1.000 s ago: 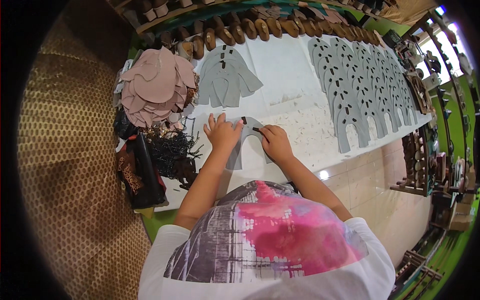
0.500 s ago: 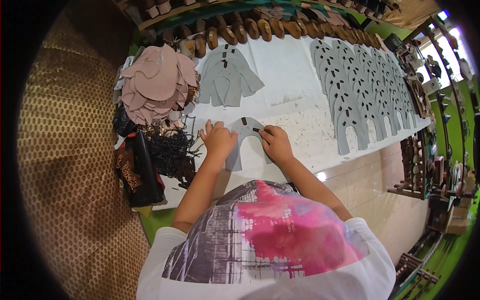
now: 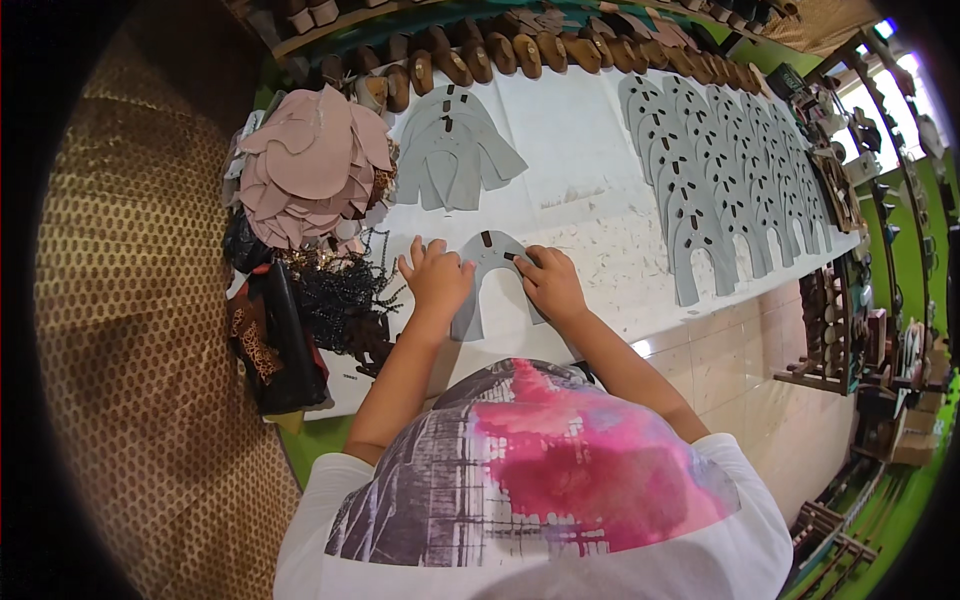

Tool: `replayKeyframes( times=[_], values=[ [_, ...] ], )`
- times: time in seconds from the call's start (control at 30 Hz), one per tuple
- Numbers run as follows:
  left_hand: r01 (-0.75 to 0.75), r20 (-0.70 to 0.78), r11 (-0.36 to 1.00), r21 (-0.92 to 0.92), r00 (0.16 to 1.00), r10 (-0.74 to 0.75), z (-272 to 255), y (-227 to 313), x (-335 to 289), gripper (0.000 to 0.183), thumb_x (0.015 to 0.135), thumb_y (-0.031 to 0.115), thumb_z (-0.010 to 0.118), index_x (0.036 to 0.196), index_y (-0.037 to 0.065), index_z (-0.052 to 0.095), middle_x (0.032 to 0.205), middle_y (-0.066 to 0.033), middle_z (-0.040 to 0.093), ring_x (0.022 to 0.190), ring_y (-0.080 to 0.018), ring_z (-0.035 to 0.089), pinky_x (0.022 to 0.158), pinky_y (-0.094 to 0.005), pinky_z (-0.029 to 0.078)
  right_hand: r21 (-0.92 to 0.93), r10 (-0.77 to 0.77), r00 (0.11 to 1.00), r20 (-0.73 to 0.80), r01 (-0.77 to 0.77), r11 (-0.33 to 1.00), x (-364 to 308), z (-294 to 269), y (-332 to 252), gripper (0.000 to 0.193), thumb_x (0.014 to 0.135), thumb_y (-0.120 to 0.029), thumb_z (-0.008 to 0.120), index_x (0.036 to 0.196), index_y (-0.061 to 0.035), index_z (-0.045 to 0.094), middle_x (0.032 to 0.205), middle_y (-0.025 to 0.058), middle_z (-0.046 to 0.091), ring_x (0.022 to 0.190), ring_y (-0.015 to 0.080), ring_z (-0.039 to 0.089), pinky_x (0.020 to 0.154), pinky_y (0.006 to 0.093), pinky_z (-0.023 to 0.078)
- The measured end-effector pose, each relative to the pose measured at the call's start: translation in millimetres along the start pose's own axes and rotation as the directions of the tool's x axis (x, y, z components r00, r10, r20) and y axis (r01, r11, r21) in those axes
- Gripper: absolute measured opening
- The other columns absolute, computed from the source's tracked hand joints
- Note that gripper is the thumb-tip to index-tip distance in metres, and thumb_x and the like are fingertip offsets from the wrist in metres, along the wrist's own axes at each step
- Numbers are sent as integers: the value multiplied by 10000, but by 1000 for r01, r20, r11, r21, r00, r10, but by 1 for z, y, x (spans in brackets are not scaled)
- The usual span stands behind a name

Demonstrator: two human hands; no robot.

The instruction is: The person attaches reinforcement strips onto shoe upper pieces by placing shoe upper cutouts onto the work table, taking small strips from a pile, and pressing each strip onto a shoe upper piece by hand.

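A grey U-shaped shoe upper piece (image 3: 490, 252) lies flat on the white-covered table in front of me, its legs toward my body. One small dark strip (image 3: 487, 239) sits at the top of its curve. A second dark strip (image 3: 511, 256) lies on its right side, partly under my fingertips. My left hand (image 3: 438, 280) rests on the piece's left side with its fingers apart, holding it down. On the right side, my right hand (image 3: 552, 280) has its bent fingertips together at the end of the second strip.
Overlapping rows of grey pieces with dark strips (image 3: 690, 190) cover the table's right part. A smaller grey stack (image 3: 450, 150) lies ahead. Pink cut pieces (image 3: 310, 160) are heaped at the left, above black beaded strands (image 3: 340, 290). Brown shoe lasts (image 3: 527, 57) line the far edge.
Both hands stay in nearly the same place on the grey piece. The right fingers have shifted slightly at the second strip.
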State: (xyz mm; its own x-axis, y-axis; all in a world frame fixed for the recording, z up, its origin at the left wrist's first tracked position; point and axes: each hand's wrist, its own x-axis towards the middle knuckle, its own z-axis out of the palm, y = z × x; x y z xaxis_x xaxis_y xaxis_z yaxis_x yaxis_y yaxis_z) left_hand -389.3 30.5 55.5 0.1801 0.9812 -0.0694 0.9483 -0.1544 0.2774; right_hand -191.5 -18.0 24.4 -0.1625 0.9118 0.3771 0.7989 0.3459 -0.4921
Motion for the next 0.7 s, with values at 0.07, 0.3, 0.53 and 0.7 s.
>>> replayKeyframes(
  times=[0.07,0.3,0.53,0.7],
  values=[
    [-17,12,996,-90,1000,18,2,1,3,264,789,348,632,842,102,715,1228,-105,540,1286,-381,307,1008,-620,181,-9,22,1000,3,-22,1000,0,0,1,272,712,-85,625,978,-83,684,1031,100,589,948,274,556,825,392,452],
    [-205,-15,847,-491,974,227,26,2,6,268,850,379,583,860,140,703,1225,-97,556,1290,-400,297,1034,-527,191,-14,29,999,-12,-29,999,1,1,-3,265,706,-79,623,964,-77,683,1011,104,597,939,284,563,828,394,454],
    [-193,-82,731,-654,979,185,39,4,13,177,829,106,571,993,47,607,936,-95,647,833,-284,615,849,-413,415,10,18,1000,-14,-17,1000,4,-2,-7,231,695,-115,608,906,-37,663,988,119,604,914,297,566,802,402,454],
    [-330,-247,921,-206,929,277,33,16,18,148,767,124,630,908,122,673,1087,-47,609,1097,-288,510,957,-464,312,22,17,999,-46,-16,1000,3,0,-2,227,702,-125,603,900,-32,661,974,117,607,912,300,567,799,399,454]
  ],
)
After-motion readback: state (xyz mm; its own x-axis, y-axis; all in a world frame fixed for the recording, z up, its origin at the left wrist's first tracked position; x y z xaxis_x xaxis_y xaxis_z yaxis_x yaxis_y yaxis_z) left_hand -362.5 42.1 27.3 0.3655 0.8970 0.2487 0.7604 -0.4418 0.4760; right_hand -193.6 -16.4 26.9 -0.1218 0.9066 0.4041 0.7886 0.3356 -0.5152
